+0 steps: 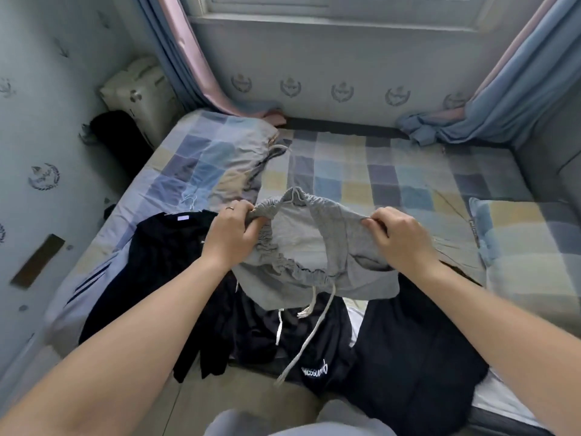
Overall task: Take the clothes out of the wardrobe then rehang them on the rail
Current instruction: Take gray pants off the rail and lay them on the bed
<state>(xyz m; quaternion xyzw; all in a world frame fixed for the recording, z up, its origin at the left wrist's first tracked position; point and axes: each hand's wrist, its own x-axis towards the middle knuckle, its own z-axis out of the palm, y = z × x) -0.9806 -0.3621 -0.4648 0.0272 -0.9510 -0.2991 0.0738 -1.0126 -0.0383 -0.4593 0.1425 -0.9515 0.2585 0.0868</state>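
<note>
I hold grey drawstring shorts up over the bed by their elastic waistband, which is stretched open between my hands. My left hand grips the waistband's left side and my right hand pinches its right side. The white drawstrings hang down from the front. Below the shorts, a pile of black clothes lies on the near edge of the bed, one piece with white lettering. A black top lies at the left. No wardrobe, rail or hanger is in view.
The bed has a checked sheet, a rumpled checked quilt at the left and a checked pillow at the right. Blue and pink curtains hang at both sides of the window. A white appliance stands in the left corner.
</note>
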